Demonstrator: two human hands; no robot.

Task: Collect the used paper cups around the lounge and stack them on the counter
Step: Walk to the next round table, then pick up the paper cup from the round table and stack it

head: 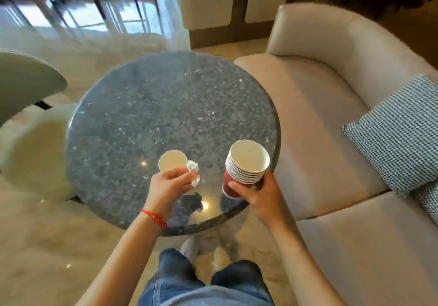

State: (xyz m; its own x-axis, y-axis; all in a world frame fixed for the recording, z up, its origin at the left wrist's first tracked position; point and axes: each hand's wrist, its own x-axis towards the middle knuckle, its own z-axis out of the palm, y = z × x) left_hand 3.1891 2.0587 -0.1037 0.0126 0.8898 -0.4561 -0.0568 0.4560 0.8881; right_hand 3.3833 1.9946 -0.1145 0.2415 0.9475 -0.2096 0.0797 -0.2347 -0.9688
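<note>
- The left hand (167, 183) holds a single paper cup (172, 161) over the round speckled surface (147, 106); its fingers (183, 175) curl round the cup's near wall and also pinch a crumpled white tissue (193, 171) against it.
- The right hand (254, 193) grips a nested stack of red cups (245, 170), thumb on the near side and fingers wrapped round the lower red wall.
- Both the single cup and the stack stand mouth-up, their long axes near vertical and tipped a little away from the person, so both white insides show.
- The key relation: the stack's open mouth lies to the right of the left hand's fingers and at about the same height, with a clear gap of surface showing between the two.
- Judged from this, the next move is for the left hand to carry its cup rightward, base first, into the top of the stack; the tissue could slip in or snag the rim.
- A beige sofa (331, 116) with a patterned cushion (398, 135) sits beyond the right hand; no counter is in view.
</note>
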